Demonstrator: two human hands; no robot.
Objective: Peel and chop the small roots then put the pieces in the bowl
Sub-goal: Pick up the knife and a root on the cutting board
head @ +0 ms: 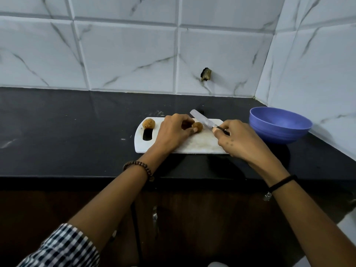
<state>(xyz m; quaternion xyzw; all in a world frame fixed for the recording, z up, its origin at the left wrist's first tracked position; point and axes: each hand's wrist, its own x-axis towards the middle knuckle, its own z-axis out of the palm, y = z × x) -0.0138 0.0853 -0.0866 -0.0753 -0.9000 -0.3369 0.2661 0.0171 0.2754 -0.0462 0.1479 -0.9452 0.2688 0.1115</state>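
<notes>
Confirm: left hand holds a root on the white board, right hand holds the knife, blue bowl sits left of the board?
No: the head view shows the blue bowl right of the white board, not left. Root in left hand, knife in right hand: correct.

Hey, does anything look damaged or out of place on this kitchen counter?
Yes: the wall tile behind the cutting board has a ragged dark hole, as if broken through. The board's middle also carries brownish stains. Nothing looks spilled, and the bowl sits upright.
</notes>
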